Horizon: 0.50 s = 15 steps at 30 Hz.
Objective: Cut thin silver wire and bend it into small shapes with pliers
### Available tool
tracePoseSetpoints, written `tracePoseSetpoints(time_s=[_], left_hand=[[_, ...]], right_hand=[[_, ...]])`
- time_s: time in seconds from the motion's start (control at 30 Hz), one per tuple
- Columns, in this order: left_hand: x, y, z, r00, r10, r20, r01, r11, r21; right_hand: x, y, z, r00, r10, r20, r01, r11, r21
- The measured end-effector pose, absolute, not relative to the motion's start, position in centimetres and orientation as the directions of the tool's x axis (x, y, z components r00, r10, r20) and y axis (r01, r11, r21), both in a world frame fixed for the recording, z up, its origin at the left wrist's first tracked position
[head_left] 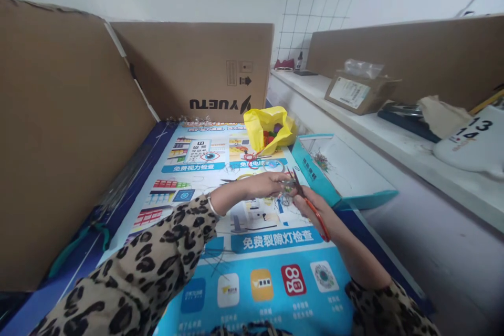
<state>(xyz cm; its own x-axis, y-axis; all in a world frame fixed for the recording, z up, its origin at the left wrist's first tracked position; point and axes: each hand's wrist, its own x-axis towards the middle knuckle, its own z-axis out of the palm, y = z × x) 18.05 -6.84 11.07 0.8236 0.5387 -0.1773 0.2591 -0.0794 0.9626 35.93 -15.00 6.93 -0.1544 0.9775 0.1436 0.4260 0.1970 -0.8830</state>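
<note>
My right hand [315, 210] is wrapped round a pair of scissors with orange-red handles [319, 219], its dark blades pointing up and away. Close beside the blades, my left hand [265, 185] is closed, fingertips together, on a small clear and greenish thing whose kind I cannot make out. Dark thin strands lie under the two hands. Just beyond them, red cord [252, 158] trails near a yellow bag [254, 128] that holds red, green and purple soft-looking bits. Thin dark wires [216, 261] lie on the printed sheet nearer to me.
A printed poster [271, 254] covers the table. An open teal-and-white box [354, 170] stands at the right, holding a small tangle. Cardboard panels [189, 68] wall the back and left. On the right ledge sits a small carton [360, 92]. A bundle of thin wires [122, 181] lies at left.
</note>
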Motion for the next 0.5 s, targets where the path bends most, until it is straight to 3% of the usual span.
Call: tracePoseSetpoints(time_s=[0.1, 0.23, 0.37, 0.5], left_hand=[[20.7, -5.5, 13.3, 0.829, 0.524, -0.193, 0.359, -0.235, 0.903], [25.0, -3.5, 15.5, 0.853, 0.467, -0.231, 0.474, -0.512, 0.716], [28.4, -2.5, 15.0, 0.778, 0.476, -0.410, 0.599, -0.363, 0.714], [30.2, -2.2, 13.0, 0.766, 0.506, -0.397, 0.546, -0.186, 0.817]], right_hand=[[36.4, -14.2, 6.2, 0.001, 0.987, 0.163, 0.308, 0.155, -0.939], [37.1, -13.3, 5.0, 0.168, 0.980, 0.108, -0.023, 0.114, -0.993], [37.9, -13.1, 3.8, 0.224, 0.974, -0.023, -0.192, 0.021, -0.981], [38.2, -13.3, 2.7, 0.220, 0.973, -0.073, -0.211, -0.026, -0.977]])
